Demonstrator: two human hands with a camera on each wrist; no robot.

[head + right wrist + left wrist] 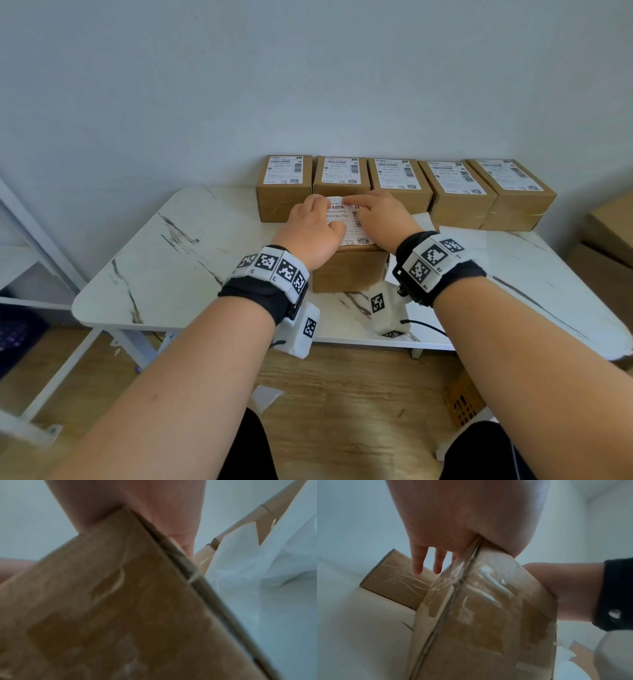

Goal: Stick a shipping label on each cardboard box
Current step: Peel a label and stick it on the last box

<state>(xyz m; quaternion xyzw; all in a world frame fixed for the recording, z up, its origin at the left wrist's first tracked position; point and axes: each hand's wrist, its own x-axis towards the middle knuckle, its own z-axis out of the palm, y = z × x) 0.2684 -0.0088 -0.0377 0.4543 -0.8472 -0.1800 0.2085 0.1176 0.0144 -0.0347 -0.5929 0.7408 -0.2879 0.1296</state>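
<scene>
A brown cardboard box (349, 270) stands on the white marble table (171, 260) in front of me, with a white shipping label (354, 226) lying on its top. My left hand (308, 226) lies flat over the label's left part, and its straight fingers (418, 563) reach past the box's far edge. Across the label's right part and far edge lies my right hand (380, 214), fingers stretched out. Both wrist views show the taped box side (488, 615) (120, 608) close up under the palms. Much of the label is hidden by the hands.
Several labelled cardboard boxes (397, 181) stand in a row against the wall behind the front box. White backing sheets (462, 236) lie on the table to the right. Larger cardboard boxes (609, 233) sit at the far right, and a white shelf frame (41, 274) at the left.
</scene>
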